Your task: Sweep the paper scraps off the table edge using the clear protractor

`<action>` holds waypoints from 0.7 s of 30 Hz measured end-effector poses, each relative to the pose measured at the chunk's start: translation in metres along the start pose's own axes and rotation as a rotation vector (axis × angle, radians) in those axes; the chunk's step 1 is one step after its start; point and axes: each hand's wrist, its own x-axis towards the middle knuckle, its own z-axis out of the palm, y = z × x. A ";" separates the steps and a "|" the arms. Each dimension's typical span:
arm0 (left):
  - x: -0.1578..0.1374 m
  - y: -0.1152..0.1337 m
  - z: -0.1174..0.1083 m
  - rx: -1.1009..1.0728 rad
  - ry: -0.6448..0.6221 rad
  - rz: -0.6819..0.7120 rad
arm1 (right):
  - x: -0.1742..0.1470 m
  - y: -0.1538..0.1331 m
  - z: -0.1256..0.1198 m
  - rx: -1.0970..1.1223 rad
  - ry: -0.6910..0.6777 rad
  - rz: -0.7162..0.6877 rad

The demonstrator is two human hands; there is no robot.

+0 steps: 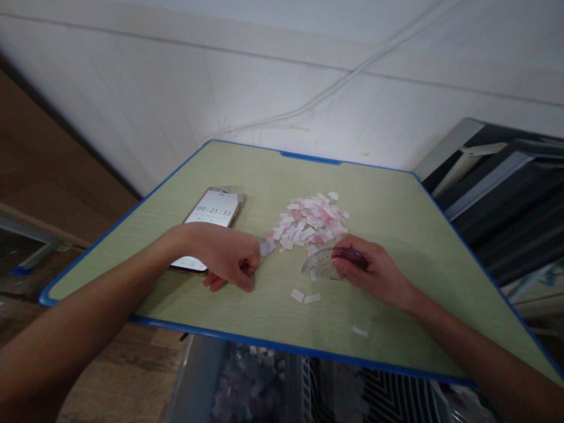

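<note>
My right hand (374,267) is closed on a clear plastic protractor (314,261), its curved edge pointing left over the table. A small paper slip shows under or beside that edge. My left hand (229,252) rests low over the table with its fingers curled in; whether anything is between them is hidden. Just right of its knuckles lies a paper slip (267,247). Beyond both hands is a loose heap of small white and pink paper pieces (311,220). Two loose slips (298,295) lie in front, and another slip (360,332) sits nearer the table's front edge.
A phone (214,205) showing a timer lies partly behind my left wrist. The pale green table (374,194) has a blue rim and stands against a white wall. Below its front edge is a bin (198,376) with scraps. Dark folded panels (511,182) lean at the right.
</note>
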 end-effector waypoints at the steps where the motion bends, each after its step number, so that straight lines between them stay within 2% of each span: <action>1: 0.000 0.000 0.000 0.000 0.003 -0.002 | 0.000 0.000 0.000 0.001 0.003 0.000; 7: 0.000 0.000 0.000 -0.003 0.007 0.012 | -0.003 -0.002 -0.002 -0.051 -0.109 -0.065; 14: 0.001 -0.002 0.000 0.006 -0.003 0.033 | -0.004 -0.002 -0.003 -0.073 -0.131 -0.045; 19: 0.001 -0.002 -0.001 0.015 -0.003 0.043 | -0.002 -0.003 -0.002 -0.184 0.044 -0.062; 21: 0.001 -0.002 -0.001 0.022 -0.007 0.039 | -0.002 -0.004 -0.002 -0.192 0.061 -0.075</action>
